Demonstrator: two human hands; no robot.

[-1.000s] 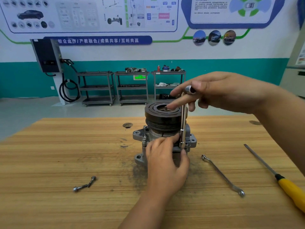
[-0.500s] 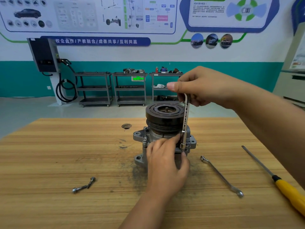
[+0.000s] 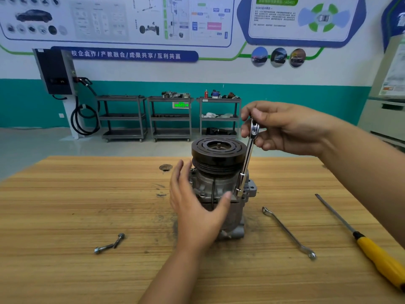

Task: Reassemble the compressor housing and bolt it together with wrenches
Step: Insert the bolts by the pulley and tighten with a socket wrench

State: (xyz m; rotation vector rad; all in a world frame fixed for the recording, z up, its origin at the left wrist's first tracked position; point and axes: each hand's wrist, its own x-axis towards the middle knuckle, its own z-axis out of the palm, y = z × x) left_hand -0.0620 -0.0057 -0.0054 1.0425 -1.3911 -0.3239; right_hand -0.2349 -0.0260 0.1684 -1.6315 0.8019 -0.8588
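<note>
The grey compressor housing (image 3: 215, 185) stands upright in the middle of the wooden table (image 3: 65, 216), black pulley (image 3: 219, 152) on top. A chrome wrench (image 3: 246, 163) stands nearly upright along the housing's right side, its lower end on a bolt at the flange. My right hand (image 3: 285, 128) pinches the wrench's top end. My left hand (image 3: 197, 207) is spread in front of the housing's left side, fingers straight, thumb tip near the housing; whether it touches is unclear.
A second wrench (image 3: 289, 233) lies flat right of the housing. A yellow-handled screwdriver (image 3: 361, 240) lies at the far right. Two loose bolts (image 3: 109, 243) lie at the front left. A small hole (image 3: 166, 167) marks the table behind.
My left hand has let go of the housing front and spread open to the left. My right hand keeps pinching the wrench's top, and the wrench now leans slightly.
</note>
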